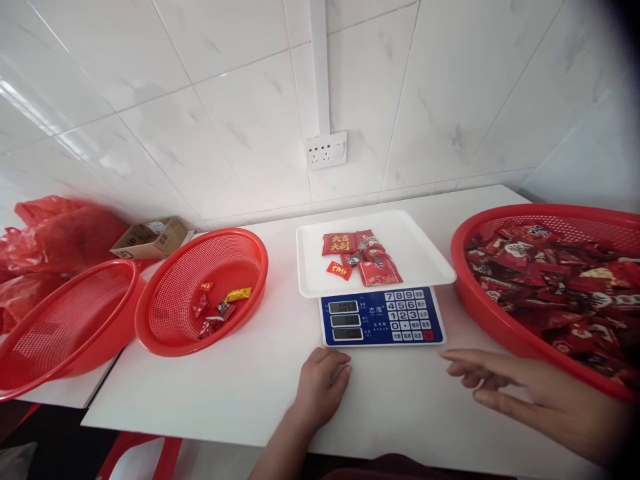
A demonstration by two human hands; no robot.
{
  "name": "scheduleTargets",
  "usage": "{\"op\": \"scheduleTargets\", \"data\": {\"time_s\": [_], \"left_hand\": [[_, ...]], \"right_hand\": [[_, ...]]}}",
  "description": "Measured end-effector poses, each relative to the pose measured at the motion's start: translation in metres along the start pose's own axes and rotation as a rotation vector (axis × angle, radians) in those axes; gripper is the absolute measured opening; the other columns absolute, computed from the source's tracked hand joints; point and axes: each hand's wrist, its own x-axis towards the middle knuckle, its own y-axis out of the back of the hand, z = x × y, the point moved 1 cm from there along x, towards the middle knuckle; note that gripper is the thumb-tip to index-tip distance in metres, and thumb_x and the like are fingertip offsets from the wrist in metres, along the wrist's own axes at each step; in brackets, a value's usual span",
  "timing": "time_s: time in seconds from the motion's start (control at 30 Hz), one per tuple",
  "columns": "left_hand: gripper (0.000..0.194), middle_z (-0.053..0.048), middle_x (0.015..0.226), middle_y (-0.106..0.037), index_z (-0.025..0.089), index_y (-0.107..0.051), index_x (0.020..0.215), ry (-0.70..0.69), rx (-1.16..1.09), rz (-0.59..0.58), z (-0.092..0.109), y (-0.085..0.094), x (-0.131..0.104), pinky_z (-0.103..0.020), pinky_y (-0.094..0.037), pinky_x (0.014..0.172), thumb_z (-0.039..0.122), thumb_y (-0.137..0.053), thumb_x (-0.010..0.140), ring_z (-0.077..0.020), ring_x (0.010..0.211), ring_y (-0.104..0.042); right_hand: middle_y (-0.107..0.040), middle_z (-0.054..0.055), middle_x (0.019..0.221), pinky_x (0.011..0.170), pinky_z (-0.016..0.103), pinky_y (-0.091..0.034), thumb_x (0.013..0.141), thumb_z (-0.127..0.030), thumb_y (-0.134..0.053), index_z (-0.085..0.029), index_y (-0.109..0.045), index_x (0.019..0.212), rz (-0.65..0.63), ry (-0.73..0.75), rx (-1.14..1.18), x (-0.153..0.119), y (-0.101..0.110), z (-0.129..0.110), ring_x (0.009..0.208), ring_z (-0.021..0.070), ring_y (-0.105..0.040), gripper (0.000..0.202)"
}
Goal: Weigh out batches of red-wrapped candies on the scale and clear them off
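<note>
White marbled tiles line the wall (pixel 240 133), a socket (pixel 320 155) set midway along, and below it runs a white table (pixel 390 400). Centre stage, the scale (pixel 383 317): blue panel facing us, keys on the right, three small displays on the left, their digits too faint to read for certain. On top sits the white tray (pixel 425 270), and there are the packets (pixel 341 243), a small red cluster lying flat, some overlapping, one little one off at the front left.

Down to the hands! Left hand (pixel 321 387) is low at the table, just in front of the scale's left corner, fingers loosely bent, thumb a touch apart from the forefinger. Right hand (pixel 510 380) reaches in from the side, fingers stretched forward, thumb spread away beneath them, between the scale and the right basket (pixel 487 320). And that basket is heaped with red sweets (pixel 530 260)!

Over on the left, the middle basket (pixel 170 287) holds just a handful, one wrapper (pixel 239 294) bright yellow. Beside it, the left basket (pixel 100 353); behind them, a carton (pixel 160 241) and red bags (pixel 65 233).
</note>
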Motion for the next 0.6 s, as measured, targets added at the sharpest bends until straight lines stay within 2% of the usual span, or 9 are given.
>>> {"op": "scheduleTargets", "data": {"time_s": [0.07,0.13,0.23,0.4,0.6], "left_hand": [[0.015,-0.004,0.088,-0.066,0.022,-0.064,0.092,0.006,0.0,-0.002,0.0,0.0,0.0,-0.032,-0.05,0.074,0.02,-0.05,0.085,-0.0191,0.083,-0.059],[0.015,-0.004,0.088,-0.066,0.022,-0.064,0.092,0.011,-0.002,-0.001,0.0,0.0,0.0,-0.032,-0.051,0.074,0.02,-0.05,0.084,-0.019,0.083,-0.06],[0.016,-0.005,0.088,-0.066,0.022,-0.064,0.092,0.021,-0.01,-0.001,0.0,0.0,0.0,-0.033,-0.051,0.075,0.021,-0.05,0.085,-0.0192,0.084,-0.059],[0.015,-0.004,0.089,-0.066,0.022,-0.064,0.092,0.023,-0.014,0.011,-0.001,-0.001,0.0,-0.032,-0.051,0.075,0.02,-0.051,0.084,-0.0186,0.084,-0.06],[0.016,-0.004,0.088,-0.067,0.022,-0.064,0.091,0.019,-0.006,0.014,0.001,-0.001,-0.001,-0.032,-0.051,0.074,0.018,-0.05,0.084,-0.0184,0.083,-0.06]], "right_hand": [[-0.065,0.004,0.115,0.089,0.043,-0.05,0.073,-0.058,-0.055,-0.041,-0.061,0.115,-0.12,-0.016,0.037,0.005,-0.021,-0.001,0.106,0.0312,-0.058,0.046],[-0.062,0.005,0.12,0.095,0.043,-0.046,0.076,-0.056,-0.053,-0.034,-0.059,0.12,-0.18,-0.025,0.028,0.009,-0.033,-0.005,0.111,0.0302,-0.055,0.049],[-0.059,0.006,0.125,0.097,0.042,-0.044,0.078,-0.055,-0.052,-0.029,-0.056,0.123,-0.173,-0.02,-0.003,0.012,-0.034,-0.012,0.113,0.0289,-0.054,0.052],[-0.059,0.006,0.125,0.096,0.04,-0.045,0.08,-0.054,-0.05,-0.03,-0.053,0.126,-0.151,-0.013,-0.002,0.013,-0.03,-0.015,0.111,0.0268,-0.056,0.052],[-0.059,0.004,0.125,0.096,0.036,-0.044,0.08,-0.054,-0.051,-0.03,-0.055,0.125,-0.186,0.012,0.011,0.016,-0.043,-0.016,0.113,0.0251,-0.055,0.051]]}}
